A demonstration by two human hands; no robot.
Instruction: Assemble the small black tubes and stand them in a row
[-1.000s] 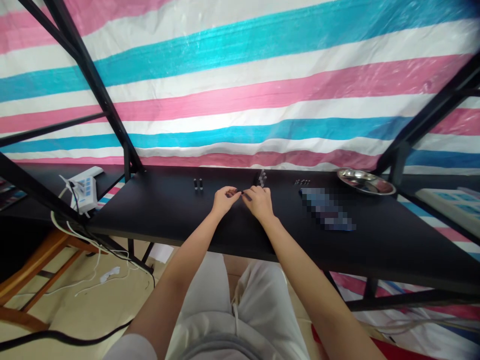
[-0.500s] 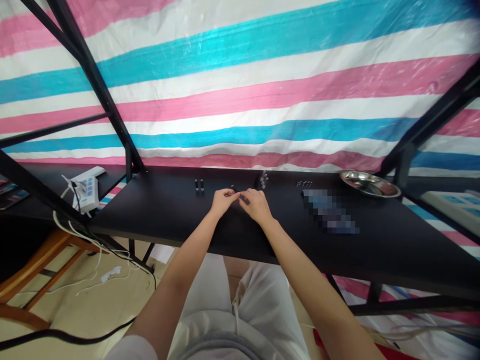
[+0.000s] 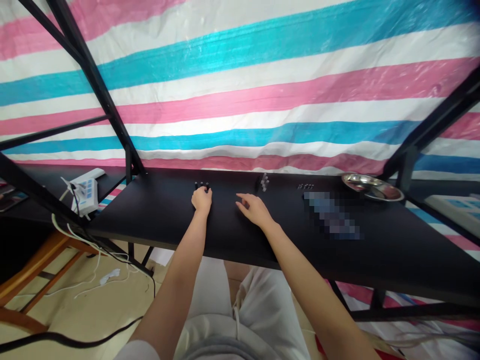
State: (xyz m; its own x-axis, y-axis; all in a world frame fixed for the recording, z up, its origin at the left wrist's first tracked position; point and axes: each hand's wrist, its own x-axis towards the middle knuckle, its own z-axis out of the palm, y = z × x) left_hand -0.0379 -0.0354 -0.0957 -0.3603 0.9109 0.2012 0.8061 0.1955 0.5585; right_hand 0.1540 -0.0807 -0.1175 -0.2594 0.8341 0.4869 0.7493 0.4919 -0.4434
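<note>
Toward the far edge of the bench (image 3: 157,212), left of its middle, the left hand (image 3: 202,201) has its grip closed on a small dark cylinder (image 3: 207,185), beside two standing cylinders (image 3: 196,185). The right hand's (image 3: 255,209) grip is parted, visibly bare. Beyond the left edge, a power strip's (image 3: 88,192) blue markings are too small to read.

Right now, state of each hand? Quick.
Left hand: closed on a small black cylinder, beside similar ones.
Right hand: open, thumb and fingers apart, nothing visible in its grip.
</note>
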